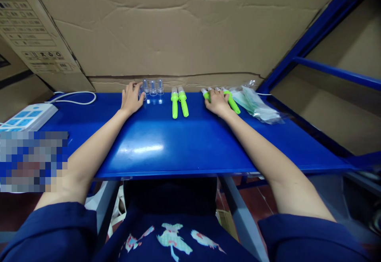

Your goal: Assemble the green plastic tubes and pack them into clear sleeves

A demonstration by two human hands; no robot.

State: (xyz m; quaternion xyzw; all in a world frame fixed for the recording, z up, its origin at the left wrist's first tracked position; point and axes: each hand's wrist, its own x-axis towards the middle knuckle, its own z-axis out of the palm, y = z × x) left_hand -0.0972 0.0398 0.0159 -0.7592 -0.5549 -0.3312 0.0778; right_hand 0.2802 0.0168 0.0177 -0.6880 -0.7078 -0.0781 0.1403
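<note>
- Hands: we see the left hand (131, 98) partly open, its fingers curved and its thumb set apart beside the nearest cup; we cannot tell whether it has hold of it.
- The right hand (218, 102) lies palm down with bent fingers over several green sticks; we cannot tell how far it is closed or whether it grips any of them.
- Clear cups: just right of the left hand, we find three cups (152, 88) standing in a row, with a fourth (144, 96) at its fingertips, partly hidden.
- Middle pair: between the two hands, we note two green sticks (179, 103) side by side, clear tops pointing away from us and slightly splayed.
- Right group: under and around the right hand, we see more green sticks (234, 105) with clear tops; the hand hides their exact number.
- Bag: just right of the right hand, we see a clear bag (258, 105) with pale green and white contents.
- Support: below both hands, we see the blue worktop (169, 143), glossy under a light reflection.
- Surroundings: we place the power strip (29, 117) and a white cable (80, 92) left of the left hand, and cardboard (166, 35) beyond both.
</note>
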